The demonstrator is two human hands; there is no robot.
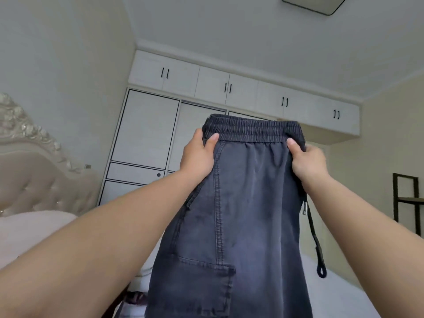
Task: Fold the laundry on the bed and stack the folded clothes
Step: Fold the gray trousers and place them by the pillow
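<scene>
A pair of dark grey-blue trousers (247, 203) with an elastic waistband hangs upright in front of me, held up high in the air. My left hand (198, 154) grips the waistband's left end, thumb on the front. At the right end of the waistband, my right hand (307, 161) pinches the fabric. A side pocket shows low on the left leg. A black drawstring (317, 246) dangles from the right side. The trouser legs run out of the frame at the bottom.
The bed (34, 230) with white bedding lies low on the left, its padded carved headboard (39, 180) against the left wall. White wardrobes (146, 129) fill the far wall. A dark shelf frame (406, 198) stands at the right.
</scene>
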